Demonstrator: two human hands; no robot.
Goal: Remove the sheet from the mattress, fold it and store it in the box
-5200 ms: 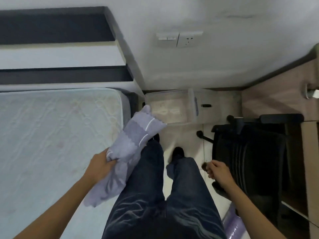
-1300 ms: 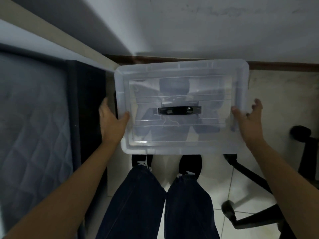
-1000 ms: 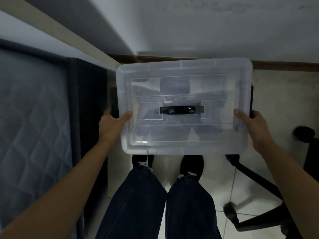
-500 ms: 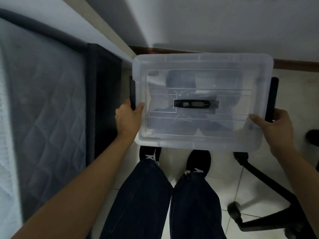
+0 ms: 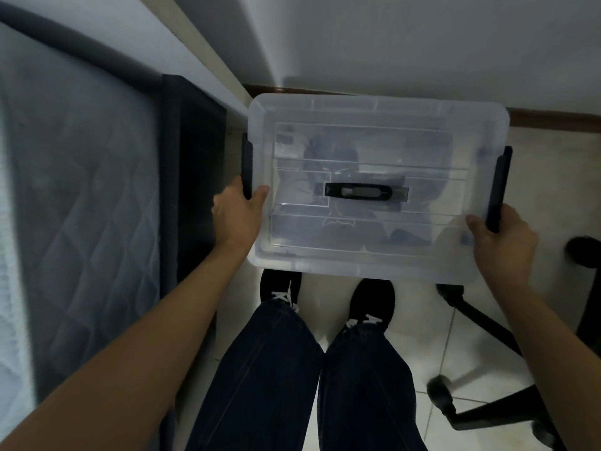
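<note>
Pale tiled floor [image 5: 546, 190] beside a grey quilted mattress [image 5: 81, 190]. Left hand [image 5: 237, 216] grips the black plastic left latch [image 5: 247, 170] and right hand [image 5: 500, 242] the black plastic right latch [image 5: 497, 190] of the translucent lidded plastic box [image 5: 357, 115], thumbs on the lid, fingers hidden beneath. Folded sheet [image 5: 331, 157] lies inside, a dim bluish blur through the lid. Both latches, unseen 1.3 s earlier, now stand at the rim. Black wheeled chair base [image 5: 487, 323] is cut off at right.

a home bedroom: a quilted mattress [image 5: 81, 196] in a dark bed frame [image 5: 195, 177] at 9 o'clock, white floor tiles [image 5: 468, 356], a wheeled chair [image 5: 481, 323] at 4 o'clock.
</note>
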